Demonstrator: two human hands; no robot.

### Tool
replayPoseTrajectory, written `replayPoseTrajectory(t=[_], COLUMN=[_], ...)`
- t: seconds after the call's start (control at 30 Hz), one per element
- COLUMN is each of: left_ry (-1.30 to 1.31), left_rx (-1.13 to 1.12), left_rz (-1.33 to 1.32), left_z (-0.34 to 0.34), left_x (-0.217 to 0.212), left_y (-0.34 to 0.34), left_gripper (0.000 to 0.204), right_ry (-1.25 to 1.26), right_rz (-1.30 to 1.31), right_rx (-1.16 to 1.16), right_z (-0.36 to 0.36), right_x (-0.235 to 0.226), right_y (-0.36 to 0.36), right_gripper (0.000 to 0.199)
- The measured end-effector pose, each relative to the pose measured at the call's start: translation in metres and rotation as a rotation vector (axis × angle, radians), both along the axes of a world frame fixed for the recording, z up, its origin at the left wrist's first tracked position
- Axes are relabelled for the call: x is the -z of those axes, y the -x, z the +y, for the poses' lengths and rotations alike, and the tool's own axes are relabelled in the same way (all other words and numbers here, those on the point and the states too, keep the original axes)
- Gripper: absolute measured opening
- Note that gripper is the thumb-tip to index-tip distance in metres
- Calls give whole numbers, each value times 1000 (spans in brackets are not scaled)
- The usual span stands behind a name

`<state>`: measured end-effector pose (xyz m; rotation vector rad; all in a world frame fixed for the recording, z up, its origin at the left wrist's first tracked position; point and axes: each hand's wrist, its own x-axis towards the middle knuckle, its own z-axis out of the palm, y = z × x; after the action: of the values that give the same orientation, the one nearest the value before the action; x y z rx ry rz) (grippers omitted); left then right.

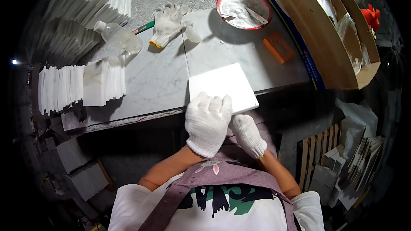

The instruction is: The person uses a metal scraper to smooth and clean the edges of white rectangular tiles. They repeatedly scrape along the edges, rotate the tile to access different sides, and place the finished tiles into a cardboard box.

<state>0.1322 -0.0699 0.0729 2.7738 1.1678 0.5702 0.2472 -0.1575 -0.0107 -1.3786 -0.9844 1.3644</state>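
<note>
A square white tile point(224, 83) lies at an angle on the grey marble-topped table point(150, 70), its near corner reaching past the front edge. My left hand point(208, 122), in a white knit glove, rests over the near left part of the tile with its fingers closed on it. Just to the right, my right hand point(247, 134), gloved alike, grips the tile's near edge; its fingertips are hidden beneath it.
Stacked white tiles point(83, 83) line the left side, beside a clear plastic bottle point(117, 36). Farther back lie spare gloves point(169, 23), a green-handled tool point(144, 28), a red-rimmed bowl of white paste point(244, 10) and an orange block point(278, 47). A cardboard box point(317, 30) stands at right.
</note>
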Motion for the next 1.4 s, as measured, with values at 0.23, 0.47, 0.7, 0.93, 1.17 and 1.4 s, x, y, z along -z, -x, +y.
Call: replayPoseTrajectory(t=[0.23, 0.47, 0.7, 0.93, 1.17, 1.4], left_ry=[-118, -128, -165, -12, 252, 204], left_rx=[80, 63, 96, 49, 171, -88], left_rz=[-156, -53, -43, 105, -205, -265], left_z=[-9, -19, -10, -1, 15, 30], left_x=[53, 74, 72, 76, 58, 59], left_y=[0, -1, -13, -31, -7, 15], left_gripper=[38, 50, 31, 45, 30, 42], right_ry=[329, 353, 439, 325, 265, 348], right_rz=[400, 546, 532, 498, 780, 423], right_rx=[175, 1, 205, 232, 315, 339], right_z=[3, -13, -31, -8, 3, 18], right_x=[1, 17, -11, 16, 38, 19], right_y=[6, -24, -64, -25, 0, 4], right_gripper=[42, 43, 30, 32, 35, 27])
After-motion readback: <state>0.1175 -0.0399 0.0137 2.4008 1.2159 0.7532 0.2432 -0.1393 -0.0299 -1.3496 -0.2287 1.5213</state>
